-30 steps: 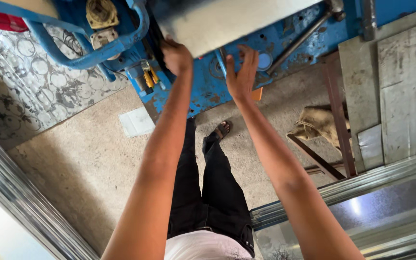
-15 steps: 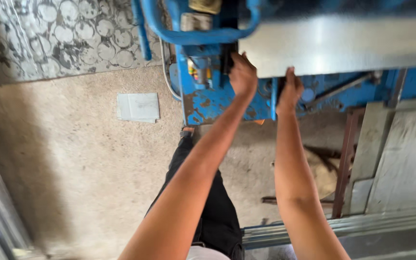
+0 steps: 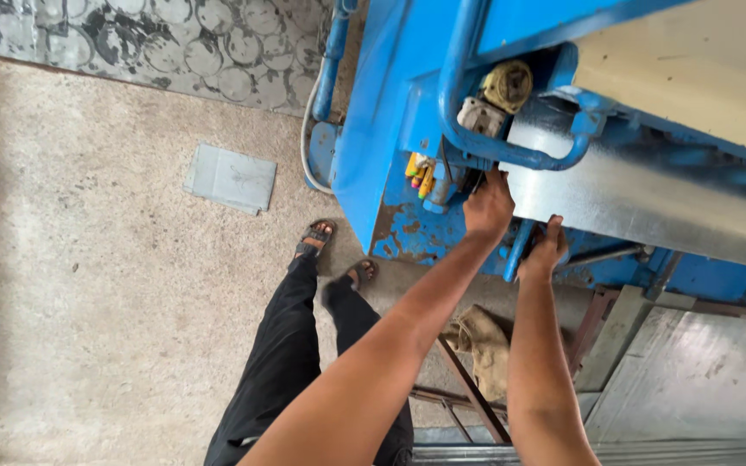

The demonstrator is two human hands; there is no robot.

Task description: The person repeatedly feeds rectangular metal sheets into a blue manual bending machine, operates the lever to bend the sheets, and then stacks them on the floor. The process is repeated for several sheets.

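Both hands, the left hand [image 3: 489, 205] and the right hand [image 3: 544, 252], curl their fingers around the near edge of the shiny metal sheet [image 3: 649, 207] lying in the blue machine [image 3: 407, 112]; it looks thin, stiff, slippery and sharp, so holding that edge seems best.

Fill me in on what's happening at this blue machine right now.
A person stands at a blue machine with both hands on the near edge of a shiny metal sheet that lies in it. The left hand grips the sheet's corner beside the blue pipe guard; the right hand holds the edge just next to it. More metal sheets lie stacked to the right, and a crumpled cloth lies on the concrete floor.
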